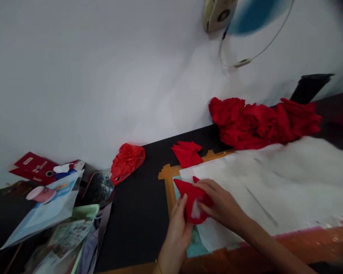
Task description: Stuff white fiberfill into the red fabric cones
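On table, two hands [205, 213], one red cloth [192, 198]

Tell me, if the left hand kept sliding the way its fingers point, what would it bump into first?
The left hand points up the table, so it would likely meet the small folded red cloths first, though depth is hard to judge.

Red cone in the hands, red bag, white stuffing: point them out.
Red cone [190, 191]: head view, upper flat side.
Red bag [127, 160]: head view, crumpled middle.
White stuffing [305, 167]: head view, middle of the pile.
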`<state>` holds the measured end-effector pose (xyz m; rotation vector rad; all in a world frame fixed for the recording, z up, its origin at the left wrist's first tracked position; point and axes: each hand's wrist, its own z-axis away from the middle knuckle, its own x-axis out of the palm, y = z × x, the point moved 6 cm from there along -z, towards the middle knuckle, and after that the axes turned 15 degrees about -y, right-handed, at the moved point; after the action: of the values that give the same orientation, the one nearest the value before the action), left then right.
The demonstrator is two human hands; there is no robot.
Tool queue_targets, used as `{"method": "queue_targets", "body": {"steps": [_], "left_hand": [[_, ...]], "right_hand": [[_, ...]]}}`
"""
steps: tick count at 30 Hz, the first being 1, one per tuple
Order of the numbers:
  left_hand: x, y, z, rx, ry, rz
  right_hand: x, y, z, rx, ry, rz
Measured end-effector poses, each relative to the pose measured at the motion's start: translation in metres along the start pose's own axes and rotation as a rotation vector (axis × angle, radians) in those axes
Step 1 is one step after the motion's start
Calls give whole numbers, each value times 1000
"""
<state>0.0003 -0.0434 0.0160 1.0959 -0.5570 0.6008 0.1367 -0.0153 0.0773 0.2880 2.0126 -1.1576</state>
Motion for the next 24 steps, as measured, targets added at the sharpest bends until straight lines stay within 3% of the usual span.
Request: {"method": "queue_targets", "body": {"steps": [5,11,19,21,24], "left_hand": [[5,-1,6,24,-34,-84],[-8,11,12,77,-70,-277],[-13,19,16,108,-96,-216],[-20,22,18,105,-65,-136],[-31,30,19,104,-39,-52]], "right_hand": [[24,-1,-6,-7,-65,-102],[31,-7,-1,-51,-92,-288],[28,9,7,104,95,-166],[28,11,6,130,45,-209],[29,11,1,154,-189,-433]]}}
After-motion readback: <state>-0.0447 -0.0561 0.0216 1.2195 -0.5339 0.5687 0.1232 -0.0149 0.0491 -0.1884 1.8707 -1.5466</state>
